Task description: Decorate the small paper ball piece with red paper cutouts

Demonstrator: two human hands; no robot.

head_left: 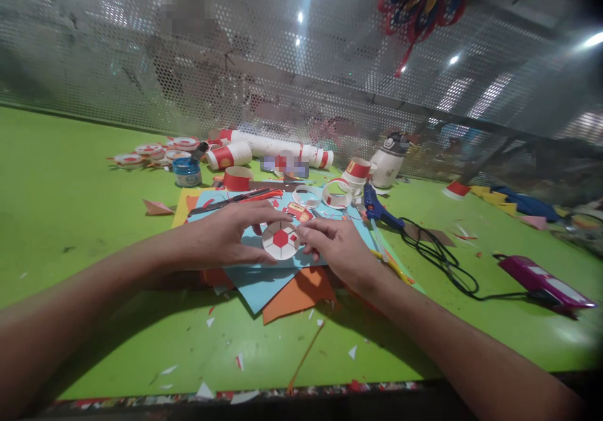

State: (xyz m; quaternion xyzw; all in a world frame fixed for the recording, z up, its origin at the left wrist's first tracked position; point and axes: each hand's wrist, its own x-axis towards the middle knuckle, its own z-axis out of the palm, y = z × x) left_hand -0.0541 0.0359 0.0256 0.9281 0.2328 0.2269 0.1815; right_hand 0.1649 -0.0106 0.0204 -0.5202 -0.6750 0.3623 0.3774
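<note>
My left hand (235, 234) grips a round white paper disc (272, 246) by its upper and lower edges, between the fingers and the thumb. A red hexagon with dark lines running out from it marks the disc like a football. Close to the disc's right edge lies a small red paper piece (293, 238). Right beside that piece, my right hand (332, 244) has its thumb and forefinger pinched together at the rim. What they hold, if anything, is hidden. Under both hands are sheets of blue paper (257, 289) and orange paper (299, 295).
A blue glue gun (377, 207) lies to the right, its cord running to a purple power strip (541, 281). Behind are a blue jar (187, 173), paper cups (229, 156), cut cup rings (336, 195) and a white kettle-like container (389, 164). Paper scraps dot the green table (155, 333).
</note>
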